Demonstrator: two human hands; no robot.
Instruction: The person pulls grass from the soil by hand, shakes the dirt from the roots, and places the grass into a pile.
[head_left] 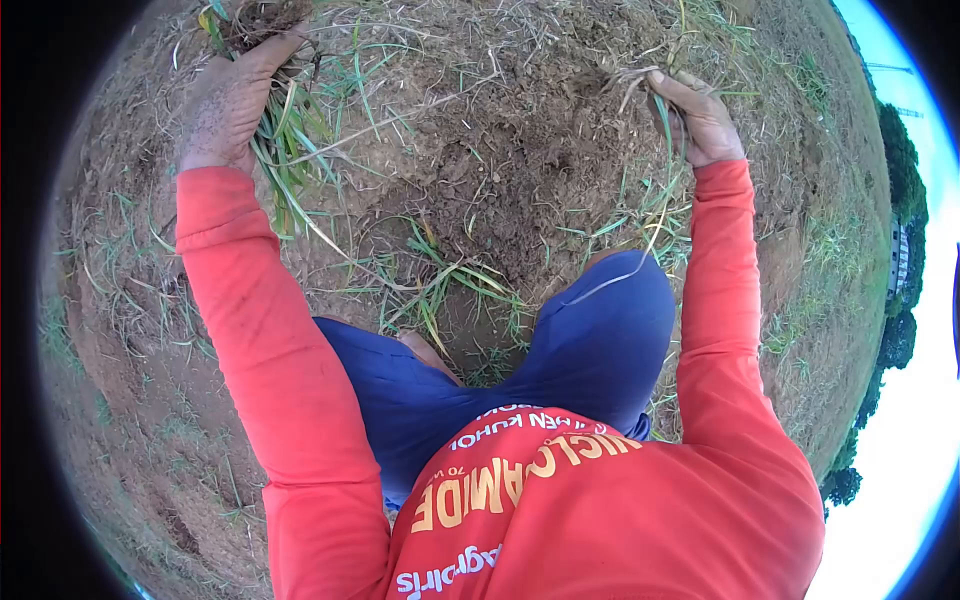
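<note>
My left hand (232,108) is closed around a bunch of long green grass (283,130). A brown clump of roots and soil (262,22) shows beyond its fingers, and the blades hang back toward my left knee. On the other side, my right hand (705,122) pinches a thin tuft of grass (664,150) between thumb and fingers. Pale, dry-looking strands stick out from that grip toward the middle, and long blades trail down toward my right knee. Between the two hands lies a patch of loose, dark, broken soil (500,170).
Loose grass (455,285) lies on the ground before my squatting legs (600,315). Part of a bare foot (428,352) shows between them. Dry stalks and sparse weeds (800,290) cover the ground around. Trees (897,160) and a building (899,255) stand far off at the right.
</note>
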